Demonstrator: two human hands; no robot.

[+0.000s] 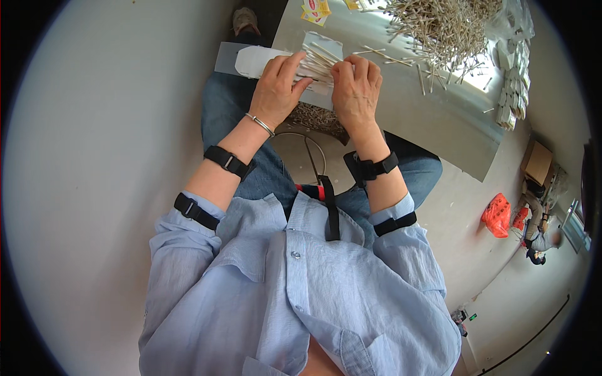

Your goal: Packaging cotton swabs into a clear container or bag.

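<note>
Between my two hands, at the table's near left edge, lies a bundle of cotton swabs [320,61]. My left hand [276,88] curls its fingers and thumb around the bundle's left side. On the other side, my right hand [357,91] pinches at the right ends of the swabs with bent fingers. A white flat packet [251,61] sticks out left of my left hand, over a grey translucent sheet [224,58]. How far the swabs reach into the packet is hidden by my left fingers.
A large heap of loose swabs [433,31] covers the table's [426,125] far part. White packets [515,81] are stacked along its right edge. Yellow cards [315,11] lie at the far left. More swabs [316,118] sit below the table edge. A red bag [496,216] and another person [536,216] are at right.
</note>
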